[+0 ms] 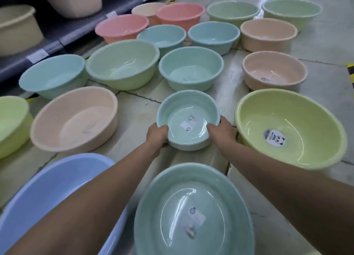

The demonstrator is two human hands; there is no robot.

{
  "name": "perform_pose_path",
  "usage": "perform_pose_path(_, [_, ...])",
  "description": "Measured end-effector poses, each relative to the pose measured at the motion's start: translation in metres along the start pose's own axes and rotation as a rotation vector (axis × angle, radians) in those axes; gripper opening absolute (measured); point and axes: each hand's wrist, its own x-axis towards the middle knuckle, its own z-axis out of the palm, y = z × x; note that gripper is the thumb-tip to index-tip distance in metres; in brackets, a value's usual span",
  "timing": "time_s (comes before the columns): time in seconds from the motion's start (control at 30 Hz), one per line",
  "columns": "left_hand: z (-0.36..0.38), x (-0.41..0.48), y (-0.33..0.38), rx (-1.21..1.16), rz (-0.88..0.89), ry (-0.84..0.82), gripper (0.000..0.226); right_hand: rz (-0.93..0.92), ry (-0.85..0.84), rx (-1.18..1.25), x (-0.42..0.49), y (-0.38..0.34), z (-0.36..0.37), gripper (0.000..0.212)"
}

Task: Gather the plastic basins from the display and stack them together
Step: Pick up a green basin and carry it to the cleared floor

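A small teal basin (188, 111) with a label inside is held in the middle of the view. My left hand (157, 136) grips its left rim and my right hand (222, 130) grips its right rim. Directly below it, closest to me, a larger teal basin (193, 214) stands on the floor. A lavender basin (47, 193) lies at the lower left, partly behind my left forearm. A yellow-green basin (291, 128) with a panda sticker is at the right.
Several more basins in peach (74, 118), green (122, 63), teal (191, 68), blue (52, 75) and pink (121, 26) cover the tiled floor (138, 109) ahead. A dark shelf (63, 32) with beige tubs runs along the upper left.
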Motion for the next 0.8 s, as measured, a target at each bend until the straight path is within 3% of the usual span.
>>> perform_pose_path(0.07, [-0.004, -0.003, 0.0, 0.02, -0.002, 0.007, 0.025, 0.014, -0.023, 0.061, -0.002, 0.003, 0.006, 0.039])
perform_pose_path(0.2, [-0.002, 0.003, -0.002, 0.042, -0.03, 0.046, 0.052, 0.092, -0.037, 0.181, -0.005, 0.004, 0.01, 0.044])
perform_pose_path(0.37, [0.006, -0.017, 0.006, -0.017, -0.136, 0.023, 0.026, 0.233, -0.097, 0.289, -0.018, -0.003, 0.008, 0.052])
perform_pose_path(0.5, [0.001, -0.035, 0.016, -0.031, -0.132, 0.033, 0.026, 0.27, -0.125, 0.33, -0.039, -0.003, -0.007, 0.052])
perform_pose_path(0.63, [0.012, -0.064, 0.047, 0.004, 0.016, 0.001, 0.027, 0.14, -0.004, 0.393, -0.067, -0.004, -0.045, 0.06])
perform_pose_path(0.8, [0.081, -0.14, 0.065, 0.048, 0.128, -0.237, 0.019, 0.127, 0.244, 0.346, -0.1, 0.023, -0.148, 0.035])
